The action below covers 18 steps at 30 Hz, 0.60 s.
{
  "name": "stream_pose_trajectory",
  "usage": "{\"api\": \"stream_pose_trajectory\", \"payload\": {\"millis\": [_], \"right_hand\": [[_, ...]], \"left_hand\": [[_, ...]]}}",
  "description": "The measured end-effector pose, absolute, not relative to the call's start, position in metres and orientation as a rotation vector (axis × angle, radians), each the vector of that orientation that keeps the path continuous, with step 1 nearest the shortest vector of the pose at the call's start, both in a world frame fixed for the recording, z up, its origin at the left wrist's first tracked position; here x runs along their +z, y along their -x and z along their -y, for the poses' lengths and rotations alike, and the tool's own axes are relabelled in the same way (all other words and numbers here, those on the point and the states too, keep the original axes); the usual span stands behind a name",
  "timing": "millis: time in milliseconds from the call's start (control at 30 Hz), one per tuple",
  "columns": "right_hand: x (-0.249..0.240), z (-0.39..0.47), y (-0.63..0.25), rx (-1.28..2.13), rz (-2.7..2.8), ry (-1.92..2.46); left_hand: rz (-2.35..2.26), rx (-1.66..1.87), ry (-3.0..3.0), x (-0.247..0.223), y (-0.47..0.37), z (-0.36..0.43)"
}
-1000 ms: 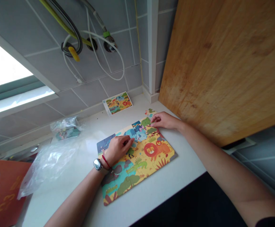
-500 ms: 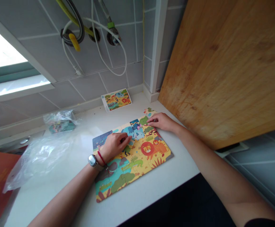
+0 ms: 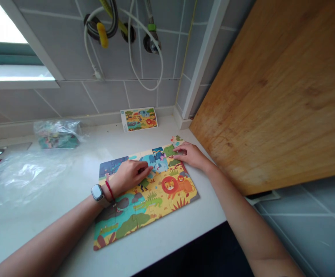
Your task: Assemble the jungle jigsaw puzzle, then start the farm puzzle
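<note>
A jigsaw puzzle [image 3: 167, 200] with lions, crocodiles and elephants lies on the white counter, most of its pieces joined. My left hand [image 3: 131, 173] rests over its middle with the fingers curled together; whatever is under them is hidden. At the upper right edge my right hand [image 3: 189, 154] pinches a green puzzle piece [image 3: 169, 150] between thumb and fingers. Beside it, a dark blue piece [image 3: 157, 150] sits at the top edge and looks out of line with the picture. Just behind my right hand lies another loose piece [image 3: 176, 139].
A picture card [image 3: 140, 119] of the same scene leans at the wall. On the left are a plastic bag with colourful contents [image 3: 59, 134] and a clear plastic sheet [image 3: 31, 173]. A wooden panel [image 3: 271, 96] stands close on the right. Cables and pipes [image 3: 102, 34] hang above.
The camera view has turned a little, so the scene sits further left. Both hands keep nearly the same places on the puzzle.
</note>
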State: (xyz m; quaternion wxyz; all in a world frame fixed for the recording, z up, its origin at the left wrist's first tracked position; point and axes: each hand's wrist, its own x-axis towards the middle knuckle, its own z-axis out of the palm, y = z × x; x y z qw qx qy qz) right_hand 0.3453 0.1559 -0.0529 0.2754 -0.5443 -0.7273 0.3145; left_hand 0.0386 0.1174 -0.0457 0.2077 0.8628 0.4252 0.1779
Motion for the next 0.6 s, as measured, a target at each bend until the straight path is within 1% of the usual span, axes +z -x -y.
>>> {"api": "stream_pose_trajectory", "payload": {"millis": [367, 600], "right_hand": [[-0.0495, -0.1517, -0.3458, 0.89, 2.049, 1.432], [-0.0448, -0.1499, -0.3451, 0.762, 2.194, 1.358]], "left_hand": [[-1.165, 0.518, -2.396, -0.0451, -0.0385, -0.1171], [-1.196, 0.572, -2.386, -0.05, -0.0392, -0.1186]]}}
